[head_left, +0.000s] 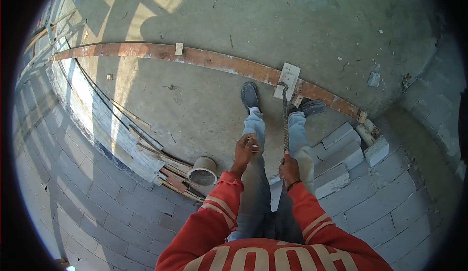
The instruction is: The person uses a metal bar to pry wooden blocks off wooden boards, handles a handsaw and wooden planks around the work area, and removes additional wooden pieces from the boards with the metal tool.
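we're looking from a single camera worn on the head, facing forward and steeply down past the red long-sleeved top (258,256) at the bottom edge, arms close, grey concrete floor (204,83) farther off, the wide round view darkening at its corners; no second view shares it.

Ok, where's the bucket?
Head view: on the floor to the person's left, right beside the near ends of the loose wooden boards, between them and the left leg. Bucket stands upright.

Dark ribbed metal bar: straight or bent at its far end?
Bent: the dark ribbed metal bar runs straight from the right hand, then curls into a hook over the pale rectangular board.
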Demonstrator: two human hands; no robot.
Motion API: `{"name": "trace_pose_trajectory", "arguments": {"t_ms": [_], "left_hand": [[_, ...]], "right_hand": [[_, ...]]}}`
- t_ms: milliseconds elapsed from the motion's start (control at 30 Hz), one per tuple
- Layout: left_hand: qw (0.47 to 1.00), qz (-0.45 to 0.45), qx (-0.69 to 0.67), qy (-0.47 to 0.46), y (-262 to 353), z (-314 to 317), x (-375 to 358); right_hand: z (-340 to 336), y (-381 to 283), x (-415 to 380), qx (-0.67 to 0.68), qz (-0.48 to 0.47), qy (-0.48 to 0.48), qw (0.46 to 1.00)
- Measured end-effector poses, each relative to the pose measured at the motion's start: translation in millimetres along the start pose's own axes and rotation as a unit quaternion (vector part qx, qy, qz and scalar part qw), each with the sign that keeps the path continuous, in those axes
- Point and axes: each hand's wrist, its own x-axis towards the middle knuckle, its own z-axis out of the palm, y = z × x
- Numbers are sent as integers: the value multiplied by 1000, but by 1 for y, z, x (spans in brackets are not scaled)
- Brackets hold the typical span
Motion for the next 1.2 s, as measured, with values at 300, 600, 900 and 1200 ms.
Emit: {"name": "trace_pose_trajectory", "arguments": {"t_ms": [300,600,900,1200], "left_hand": [[966,-61,-231,101,46,102,36],[890,237,-374,111,230,29,-33],[889,240,-110,373,61,187,92],[930,-14,-119,346,-70,289,168]], "right_hand": [[25,-13,-106,-622,-392,173,655],[101,-93,-90,-502,-495,-121,698],[-19,-164,-3,-713,-422,34,559],[-123,-199,49,-823,-256,45,505]]}}
